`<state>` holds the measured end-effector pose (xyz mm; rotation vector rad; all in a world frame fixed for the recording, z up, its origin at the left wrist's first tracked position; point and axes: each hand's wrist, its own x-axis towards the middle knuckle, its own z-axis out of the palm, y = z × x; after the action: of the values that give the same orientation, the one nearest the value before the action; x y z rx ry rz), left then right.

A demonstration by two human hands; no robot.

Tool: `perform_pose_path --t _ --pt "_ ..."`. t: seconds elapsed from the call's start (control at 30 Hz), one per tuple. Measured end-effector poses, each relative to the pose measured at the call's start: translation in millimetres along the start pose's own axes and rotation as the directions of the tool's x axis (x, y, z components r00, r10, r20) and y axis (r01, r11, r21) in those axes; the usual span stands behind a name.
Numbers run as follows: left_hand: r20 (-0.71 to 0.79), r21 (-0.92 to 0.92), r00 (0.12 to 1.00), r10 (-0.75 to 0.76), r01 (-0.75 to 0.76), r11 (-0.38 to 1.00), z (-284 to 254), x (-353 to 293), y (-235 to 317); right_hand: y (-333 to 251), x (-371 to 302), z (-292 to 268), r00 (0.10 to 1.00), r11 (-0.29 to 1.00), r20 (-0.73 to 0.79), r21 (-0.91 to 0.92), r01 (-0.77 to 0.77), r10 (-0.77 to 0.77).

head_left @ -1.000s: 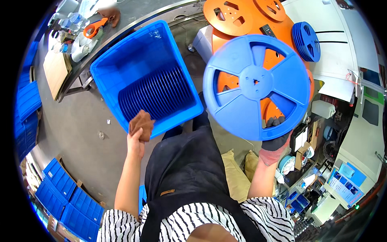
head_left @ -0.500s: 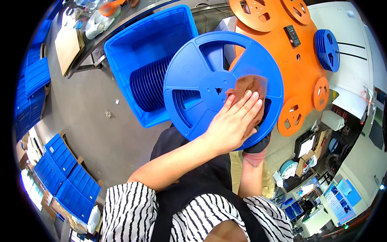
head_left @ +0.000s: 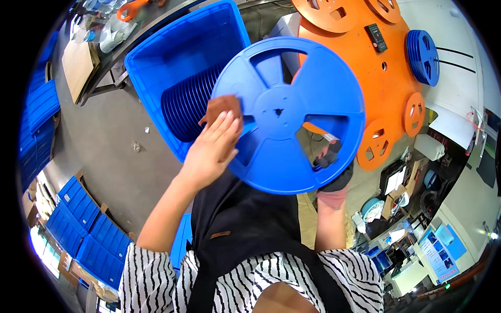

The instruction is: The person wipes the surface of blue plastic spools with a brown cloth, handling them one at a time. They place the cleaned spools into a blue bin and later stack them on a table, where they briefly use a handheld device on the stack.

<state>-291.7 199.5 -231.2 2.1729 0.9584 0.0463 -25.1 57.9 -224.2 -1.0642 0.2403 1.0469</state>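
A large blue plastic reel (head_left: 279, 169) with several wedge-shaped cutouts and a small centre hole is held up in front of me. My bare left hand (head_left: 211, 151) keeps a brown cloth (head_left: 223, 108) against the reel's left rim, fingers stretched along the cloth and close together. At the lower right, my right hand (head_left: 338, 182), in a dark glove with a pink cuff, grips the rim from behind. Its dark fingertips show through a cutout; the rest is hidden behind the reel.
Behind the reel, a blue bin (head_left: 182, 36) contains a row of blue discs (head_left: 190, 104). An orange round table (head_left: 386, 94) bears orange reels (head_left: 376, 148), a black handheld device (head_left: 377, 38) and stacked blue reels (head_left: 422, 57). Blue crates (head_left: 86, 229) lie at the left.
My left hand has swept the cloth from the reel's right side to its left rim. The reel has turned, so its cutouts sit differently; my right hand still grips the lower right.
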Motion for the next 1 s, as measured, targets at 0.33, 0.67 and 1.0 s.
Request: perform_pose_path --t 0.33,0.67,1.0 --pt "-0.052 0.227 0.959 0.278 -0.259 0.939 -18.6 -31.8 -18.8 3.5 34.7 -8.1 0.939 0.875 0.291 -0.387 0.291 -0.184" --pt "-0.157 0.378 0.944 0.292 -0.215 0.900 -25.3 -21.0 -37.5 9.4 61.5 36.8 0.863 0.941 0.450 0.120 -0.315 0.232" --pt "-0.188 -0.094 0.976 0.110 -0.129 0.987 -22.0 -80.7 -60.9 30.4 30.8 125.0 0.970 0.964 0.148 -0.211 -0.159 0.193"
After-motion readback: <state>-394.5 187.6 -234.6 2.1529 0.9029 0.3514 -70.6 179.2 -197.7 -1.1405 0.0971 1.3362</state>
